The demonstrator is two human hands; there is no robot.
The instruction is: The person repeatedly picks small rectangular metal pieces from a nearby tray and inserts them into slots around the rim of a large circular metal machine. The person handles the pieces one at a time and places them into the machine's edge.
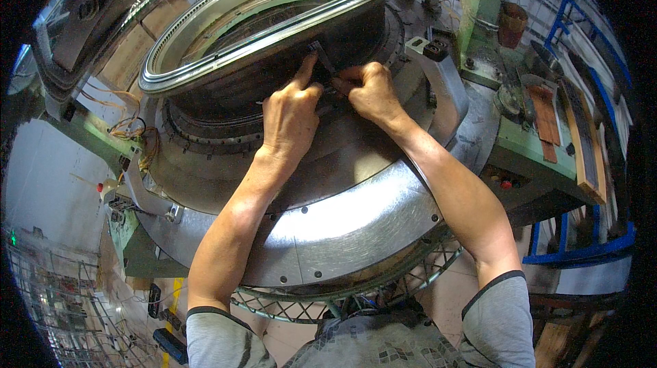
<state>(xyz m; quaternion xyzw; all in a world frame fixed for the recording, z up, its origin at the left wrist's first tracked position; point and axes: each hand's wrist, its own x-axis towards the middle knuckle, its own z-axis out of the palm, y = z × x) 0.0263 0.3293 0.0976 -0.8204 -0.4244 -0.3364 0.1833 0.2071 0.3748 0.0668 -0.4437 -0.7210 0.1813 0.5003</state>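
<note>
In front of me stands a circular knitting machine, it appears, with a tilted oval-looking metal ring [267, 29] above a dark cylinder wall [236, 87]. My left hand [291, 111] is at this wall, index finger stretched up against it, the other fingers curled in; a small shiny tip shows beside them, but what they hold is hidden. Close by on the right, my right hand [373, 94] pinches the lower end of a thin, greyish flat strip [324, 58]. The strip slants up along the wall, its upper end beside my left fingertip.
A wide, shiny metal ring plate [342, 228] curves below my forearms. Metal brackets [441, 81] rise at both sides. A green post [484, 19] stands far right, near a wood-framed panel [582, 139] and blue racks [582, 252]. Loose wires [130, 118] hang at left.
</note>
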